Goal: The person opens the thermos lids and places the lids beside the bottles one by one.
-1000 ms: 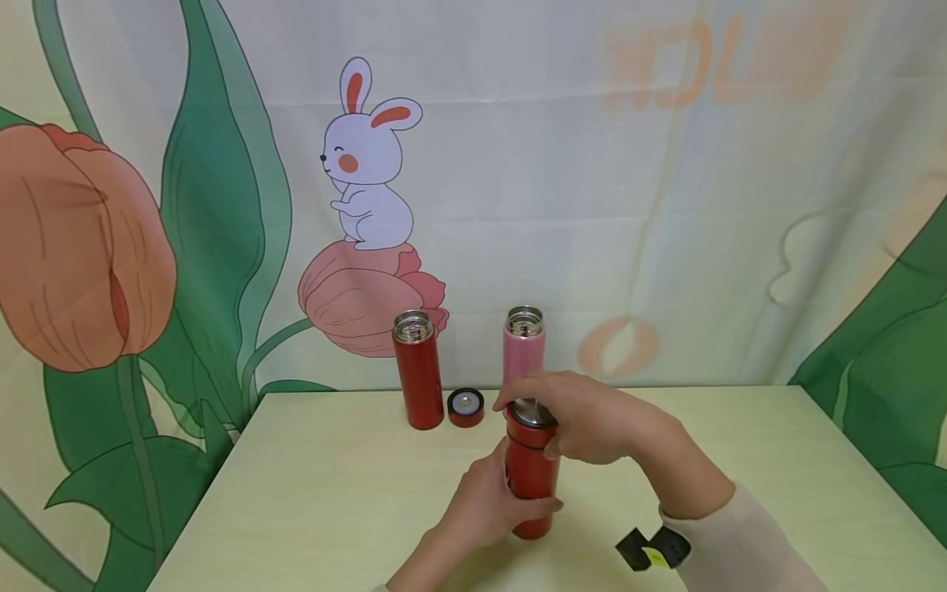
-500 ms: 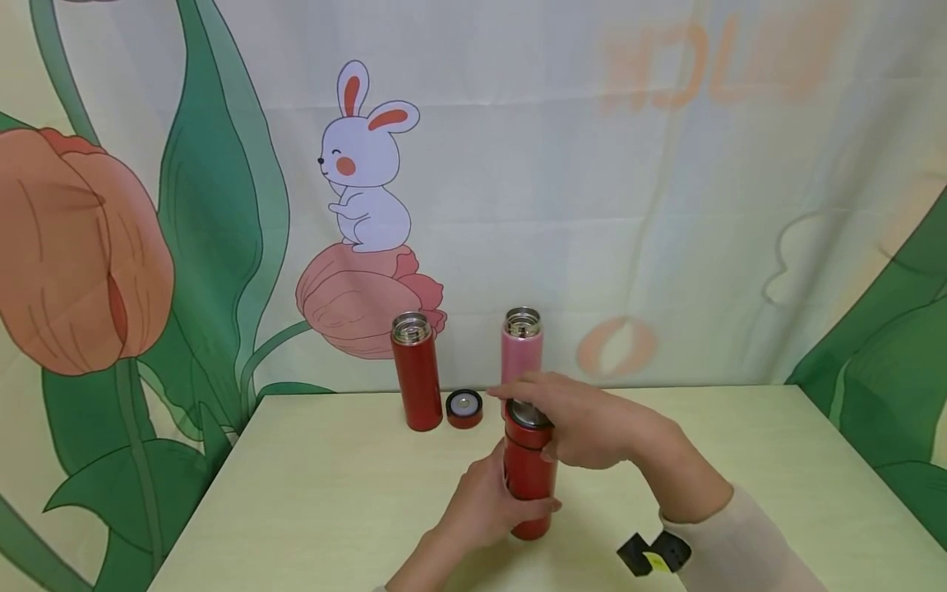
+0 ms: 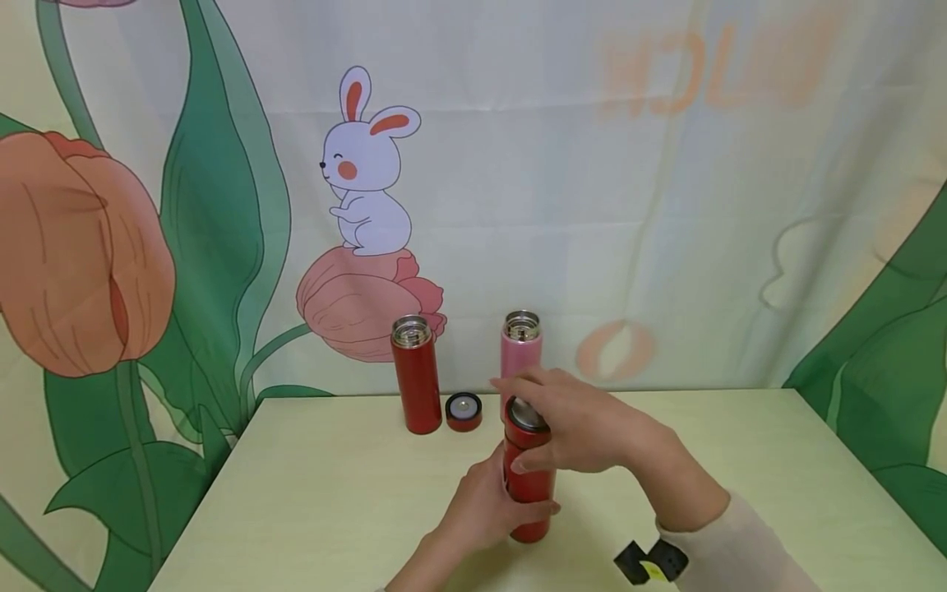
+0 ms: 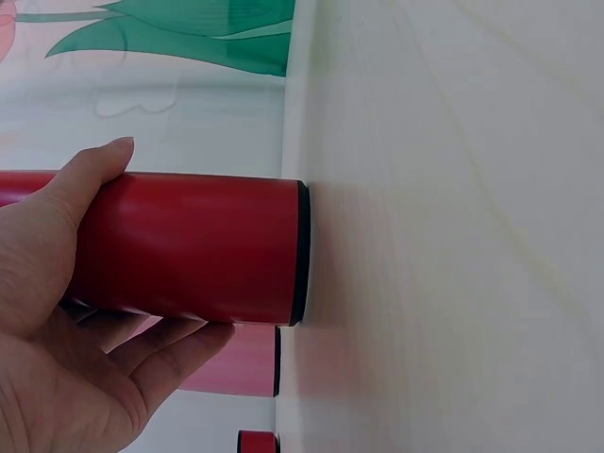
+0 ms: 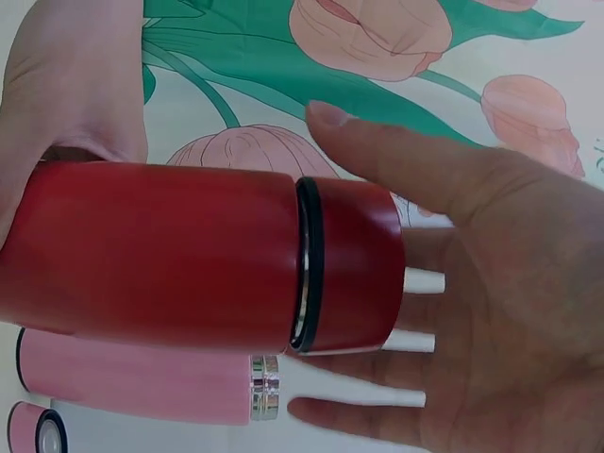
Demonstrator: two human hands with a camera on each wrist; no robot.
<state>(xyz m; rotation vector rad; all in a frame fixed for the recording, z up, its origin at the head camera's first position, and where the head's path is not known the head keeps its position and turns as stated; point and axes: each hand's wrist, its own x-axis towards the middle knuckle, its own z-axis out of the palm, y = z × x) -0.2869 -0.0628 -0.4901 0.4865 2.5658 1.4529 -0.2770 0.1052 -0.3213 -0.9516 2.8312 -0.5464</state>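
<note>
In the head view my left hand (image 3: pixel 484 501) grips the lower body of a red thermos bottle (image 3: pixel 531 485), upright on the table. Its thumb and fingers wrap opposite sides in the left wrist view. My right hand (image 3: pixel 584 419) reaches over the top. In the right wrist view its straight, spread fingers (image 5: pixel 359 420) extend behind the bottle's red lid (image 5: pixel 359 264), with the thumb raised apart from it. A thin silver strip shows between the lid's black ring and the body. Whether the fingers touch the lid is hard to tell.
A lidless red thermos (image 3: pixel 418 382) and a lidless pink thermos (image 3: pixel 521 353) stand at the table's back edge. Beside the former lies an upturned red lid (image 3: pixel 464 411). A pink lid (image 5: pixel 38 429) sits near the pink bottle. Behind hangs a printed cloth (image 3: pixel 592 205).
My right thumb has come round from the right side of the lid toward its front. My left hand and the gripped bottle have stayed in place.
</note>
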